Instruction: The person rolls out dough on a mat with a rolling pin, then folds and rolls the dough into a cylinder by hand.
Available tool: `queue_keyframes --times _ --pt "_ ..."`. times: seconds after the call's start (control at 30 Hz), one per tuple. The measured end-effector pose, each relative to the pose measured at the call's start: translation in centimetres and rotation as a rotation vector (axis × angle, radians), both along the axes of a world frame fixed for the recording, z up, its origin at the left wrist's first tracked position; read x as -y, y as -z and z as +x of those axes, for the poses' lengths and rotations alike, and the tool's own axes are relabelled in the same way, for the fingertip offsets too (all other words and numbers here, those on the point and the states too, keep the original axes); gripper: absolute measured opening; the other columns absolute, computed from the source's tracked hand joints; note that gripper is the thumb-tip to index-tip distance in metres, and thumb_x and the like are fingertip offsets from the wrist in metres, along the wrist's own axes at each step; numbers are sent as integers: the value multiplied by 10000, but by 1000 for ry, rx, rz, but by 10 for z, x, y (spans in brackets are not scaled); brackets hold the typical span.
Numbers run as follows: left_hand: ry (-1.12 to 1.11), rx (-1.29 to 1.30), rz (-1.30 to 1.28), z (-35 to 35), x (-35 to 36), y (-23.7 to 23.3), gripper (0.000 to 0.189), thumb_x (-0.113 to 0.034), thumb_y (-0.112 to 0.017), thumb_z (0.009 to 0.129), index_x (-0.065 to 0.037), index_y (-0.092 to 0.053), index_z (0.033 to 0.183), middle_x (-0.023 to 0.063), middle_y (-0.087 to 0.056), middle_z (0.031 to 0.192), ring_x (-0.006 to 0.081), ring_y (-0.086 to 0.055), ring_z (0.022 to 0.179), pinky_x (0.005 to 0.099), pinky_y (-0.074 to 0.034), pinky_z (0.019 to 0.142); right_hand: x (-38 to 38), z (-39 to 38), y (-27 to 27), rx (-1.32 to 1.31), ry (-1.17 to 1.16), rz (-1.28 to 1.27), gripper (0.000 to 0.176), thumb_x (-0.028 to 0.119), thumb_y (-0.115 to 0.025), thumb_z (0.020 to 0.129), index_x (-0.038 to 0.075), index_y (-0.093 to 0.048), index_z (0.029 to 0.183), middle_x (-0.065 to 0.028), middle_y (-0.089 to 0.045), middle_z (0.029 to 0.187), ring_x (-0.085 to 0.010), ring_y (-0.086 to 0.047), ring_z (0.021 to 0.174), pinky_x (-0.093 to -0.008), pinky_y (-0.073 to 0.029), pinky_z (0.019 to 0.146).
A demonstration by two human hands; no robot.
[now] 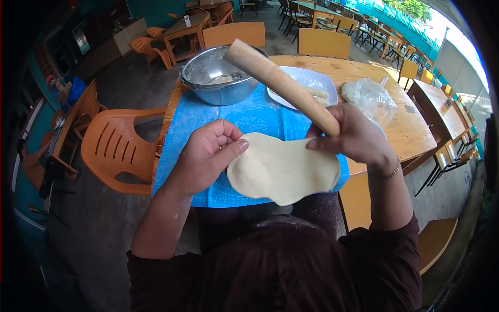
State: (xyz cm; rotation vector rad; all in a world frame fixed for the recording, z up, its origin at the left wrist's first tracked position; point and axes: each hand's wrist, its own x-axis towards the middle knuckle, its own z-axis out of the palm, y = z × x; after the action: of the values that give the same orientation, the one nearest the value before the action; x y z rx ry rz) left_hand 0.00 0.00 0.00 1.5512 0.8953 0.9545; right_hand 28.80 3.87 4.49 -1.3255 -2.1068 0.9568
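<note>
A flat, rolled-out sheet of dough (286, 171) hangs between my two hands, over the near edge of a blue baking mat (208, 156). My left hand (210, 151) pinches its upper left edge between thumb and fingers. With my right hand (356, 135) I grip the upper right edge of the dough and also a wooden rolling pin (283, 83), which slants up to the left over the mat. Behind it stand a steel mixing bowl (223, 93) with some dough inside and a white plate (330, 83) bearing floury dough strips.
A clear plastic bag (366, 96) lies right of the plate on the wooden table (410, 130). An orange plastic chair (117, 148) stands close on the left. Further tables and chairs fill the room behind.
</note>
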Motion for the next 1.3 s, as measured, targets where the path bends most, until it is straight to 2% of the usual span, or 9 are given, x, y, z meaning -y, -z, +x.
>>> queue_keyframes --times 0.17,0.3,0.37,0.57,0.73,0.9,1.07,1.13,1.3 --pt "-451 -411 -32 -7 -65 89 325 -79 -691 952 46 -561 1222 177 -666 1091 145 -670 790 270 -559 627 -67 -28 80 173 41 249 233 207 -781 798 32 -732 944 -168 -725 838 -324 -707 792 -419 -546 760" --pt "-557 -516 0 -10 -57 82 375 -58 -716 918 68 -549 1229 183 -656 1135 180 -663 813 322 -566 667 -45 -35 75 206 78 174 261 248 -765 824 41 -724 977 -192 -720 887 -385 -689 866 -469 -537 779" --pt "-650 -674 265 -9 -45 65 382 -64 -717 905 31 -555 1237 194 -655 1152 277 -694 886 372 -570 796 -28 -27 57 291 78 142 281 245 -777 823 36 -722 1003 -188 -717 860 -359 -698 838 -447 -538 768" --pt "-692 -460 1008 2 -48 45 199 -18 -626 954 47 -600 1140 169 -629 1118 259 -641 932 358 -537 840 -12 8 63 177 -113 99 309 150 -780 809 21 -694 1076 -155 -687 812 -289 -673 768 -399 -527 748" --pt "-309 -622 898 27 -69 53 342 -189 -556 1029 49 -587 1272 253 -545 1361 403 -511 1300 467 -403 1103 -29 -10 103 163 -136 398 311 134 -782 783 37 -711 1070 -170 -658 959 -353 -646 884 -429 -529 834" --pt "-118 -1302 415 40 -94 73 711 -506 -246 1092 -2 -271 1593 255 -98 1683 402 79 1567 503 15 1274 -44 -11 121 68 -197 449 302 227 -756 841 31 -733 1069 -191 -653 932 -377 -630 913 -448 -508 877" --pt "-57 -1306 334 41 -98 72 739 -535 -198 1085 -29 -172 1624 228 -47 1697 396 103 1565 515 51 1266 -54 -9 106 226 81 184 369 365 -651 942 10 -727 1006 -211 -655 920 -376 -613 1006 -464 -492 895" --pt "-41 -1316 306 41 -98 70 739 -533 -201 1085 -34 -158 1628 223 -36 1700 394 111 1564 522 54 1264 -62 -9 122 500 236 524 402 369 -584 985 -22 -677 1009 -229 -656 982 -386 -603 1048 -484 -475 917" --pt "-27 -1300 272 40 -81 63 720 -508 -222 1086 -39 -154 1629 224 -55 1698 391 91 1568 531 52 1262 -29 -19 118 554 312 455 443 365 -522 1014 -57 -595 1132 -275 -598 1176 -438 -548 1166 -546 -418 1003"
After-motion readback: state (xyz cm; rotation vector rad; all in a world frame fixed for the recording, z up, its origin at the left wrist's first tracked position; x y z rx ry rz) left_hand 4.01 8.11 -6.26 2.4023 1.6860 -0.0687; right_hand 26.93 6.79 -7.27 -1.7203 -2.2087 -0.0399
